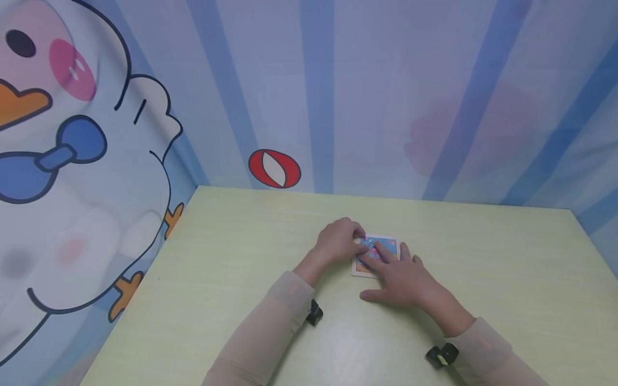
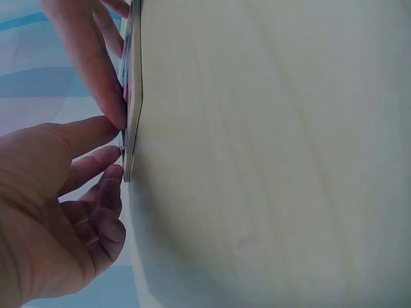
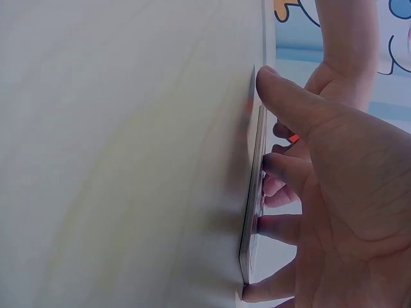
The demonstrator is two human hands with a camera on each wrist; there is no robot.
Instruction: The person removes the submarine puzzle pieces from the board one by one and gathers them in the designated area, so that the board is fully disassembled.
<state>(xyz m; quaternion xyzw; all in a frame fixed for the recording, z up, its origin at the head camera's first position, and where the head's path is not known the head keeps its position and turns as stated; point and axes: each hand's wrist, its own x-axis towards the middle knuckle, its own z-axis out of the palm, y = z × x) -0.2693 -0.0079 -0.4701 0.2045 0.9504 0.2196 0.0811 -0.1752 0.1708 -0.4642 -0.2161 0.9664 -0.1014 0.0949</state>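
Note:
On the table lies a small flat picture board (image 1: 387, 244), roughly square, with a pale border and a blue, pink and orange print. Its thin edge (image 3: 255, 186) shows side-on in the right wrist view. My left hand (image 1: 338, 239) is at its upper left corner, thumb and forefinger pinching there with the other fingers curled in. Fingers spread, my right hand (image 1: 403, 276) rests its fingertips on the printed face, and its thumb points left beside the lower edge. Both hands cover part of the print. Whether a separate small piece sits between the left fingertips is hidden.
The pale wooden table (image 1: 232, 252) reaches back to a blue striped cloth backdrop (image 1: 367, 107) with a printed red ball. A large printed white bird (image 1: 87, 225) fills the left side. Dark devices are strapped at both wrists.

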